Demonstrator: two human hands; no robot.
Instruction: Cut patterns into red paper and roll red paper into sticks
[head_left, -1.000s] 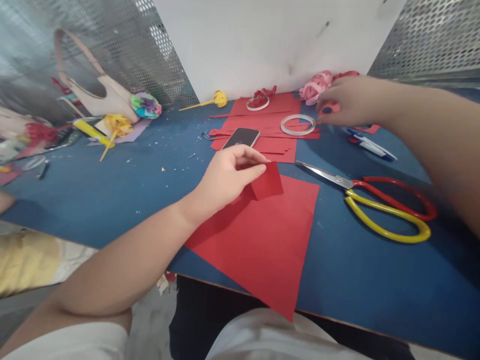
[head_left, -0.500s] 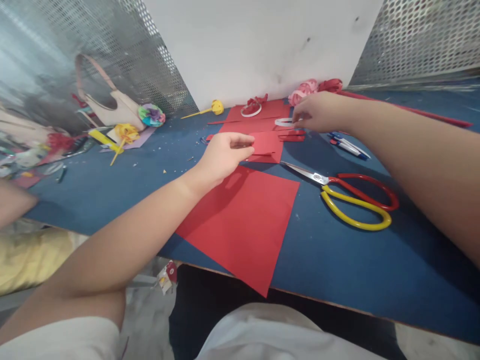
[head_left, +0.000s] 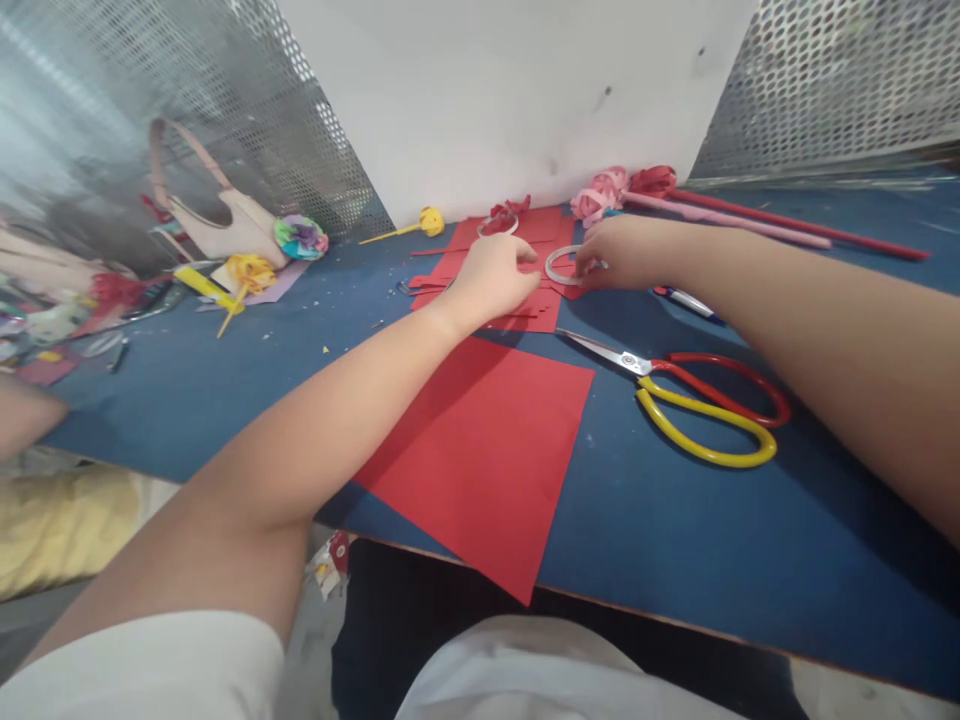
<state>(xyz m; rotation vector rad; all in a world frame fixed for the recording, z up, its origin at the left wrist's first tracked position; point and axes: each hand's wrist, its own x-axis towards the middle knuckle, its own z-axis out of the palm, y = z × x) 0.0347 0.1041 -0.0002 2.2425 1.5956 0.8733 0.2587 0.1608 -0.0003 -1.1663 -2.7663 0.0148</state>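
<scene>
My right hand [head_left: 611, 250] pinches a thin white ring that looks like a roll of narrow tape [head_left: 553, 268], tilted up above the red paper. Facing it from the left is my left hand [head_left: 499, 275], its fingers curved and apart from the thumb, over red paper pieces and strips [head_left: 517, 322]. I see nothing between its fingers. A second white tape ring [head_left: 487, 226] lies behind my left hand on the red paper. Nearer to me, a large red paper sheet [head_left: 480, 450] hangs over the table edge. Scissors [head_left: 637, 364] with one red and one yellow handle lie to its right.
Pink [head_left: 600, 195] and dark red paper flowers [head_left: 652, 182] on long sticks lie at the back right. A pen [head_left: 694, 304] shows partly under my right arm. Yellow flowers [head_left: 430, 221] and a handbag [head_left: 247, 225] are at left. Another person's arm [head_left: 26, 415] enters there.
My left hand has moved right and back, leaving the small red paper it held. The tape ring in my right hand has tipped up and come slightly nearer me.
</scene>
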